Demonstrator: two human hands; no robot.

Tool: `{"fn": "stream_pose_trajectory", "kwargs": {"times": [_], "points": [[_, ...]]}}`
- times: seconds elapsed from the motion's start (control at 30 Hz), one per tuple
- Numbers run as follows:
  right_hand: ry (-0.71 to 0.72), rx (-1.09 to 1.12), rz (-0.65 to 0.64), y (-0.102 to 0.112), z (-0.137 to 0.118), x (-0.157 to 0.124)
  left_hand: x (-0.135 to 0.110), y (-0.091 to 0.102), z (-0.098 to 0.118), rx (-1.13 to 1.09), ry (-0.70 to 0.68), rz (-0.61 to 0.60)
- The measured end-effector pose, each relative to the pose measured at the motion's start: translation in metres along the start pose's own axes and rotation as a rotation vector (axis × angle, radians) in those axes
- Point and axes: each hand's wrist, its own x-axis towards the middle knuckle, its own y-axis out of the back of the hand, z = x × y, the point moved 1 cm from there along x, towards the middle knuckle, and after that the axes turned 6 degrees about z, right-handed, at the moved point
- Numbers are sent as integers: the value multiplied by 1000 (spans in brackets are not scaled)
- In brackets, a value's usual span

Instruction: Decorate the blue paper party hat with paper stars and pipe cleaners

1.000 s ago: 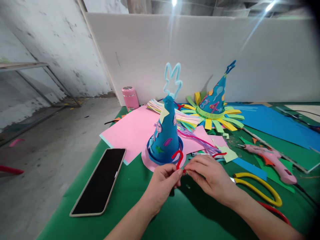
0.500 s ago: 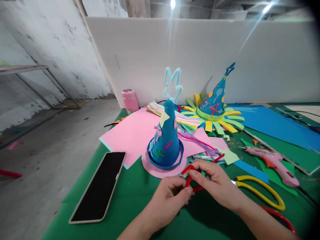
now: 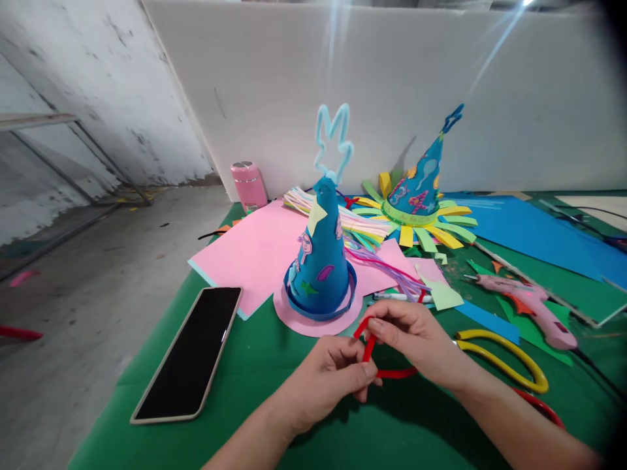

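A bent red pipe cleaner point(image 3: 396, 374) is pinched in both hands above the green table. My left hand point(image 3: 337, 369) grips it low, between thumb and fingers. Just above and to the right, my right hand point(image 3: 409, 333) pinches another part near a bend, and some of the strand is hidden behind its fingers. Right behind the hands stands a blue cone hat point(image 3: 321, 261) with stickers and a curled blue brim, on a pink paper disc point(image 3: 294, 324). A light blue pipe cleaner shape point(image 3: 349, 153) rises from its tip.
A phone point(image 3: 189, 356) lies at left. Yellow-handled scissors point(image 3: 514, 362) and a pink glue gun point(image 3: 533, 303) lie at right. Farther back are a second decorated cone hat point(image 3: 418, 183), pink paper point(image 3: 252, 248), bundled pipe cleaners point(image 3: 386, 267), blue sheets point(image 3: 533, 235) and a pink bottle point(image 3: 249, 186).
The view has tilted down slightly. My hands still pinch the red pipe cleaner; a longer lower stretch of it now shows between them, and its bend sits more sharply angled.
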Motion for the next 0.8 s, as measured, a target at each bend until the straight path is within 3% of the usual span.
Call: {"fn": "stream_pose_trajectory", "kwargs": {"times": [0.13,0.47,0.8], "points": [[-45,36,3,2,-2,0,1,1,-2,-26,-14,7],[-159,177,-182,1,1,-1,4,3,-9,-108,-35,-8],[-117,186,-241,-3,4,-3,3,0,-7,-62,-53,-16]]}}
